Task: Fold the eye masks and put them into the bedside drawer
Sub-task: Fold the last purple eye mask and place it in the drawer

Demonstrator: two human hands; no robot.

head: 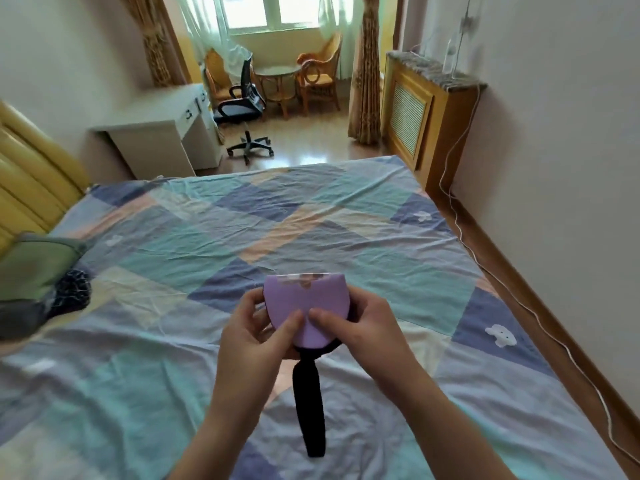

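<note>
Both hands grip a folded purple fabric eye mask above the patchwork bed sheet: L hand & R hand thumbs pinch its front, fingers curled behind; black strap dangles.

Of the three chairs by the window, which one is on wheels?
The black office chair, nearest the white desk. It stands on a wheeled star base; the other two are wooden armchairs on legs.

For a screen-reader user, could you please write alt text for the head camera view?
Two bare hands, left hand and right hand, pinch a folded purple eye mask above a patchwork bed sheet, its black strap dangling. Beyond the bed stand a white desk and a black office chair.
</note>
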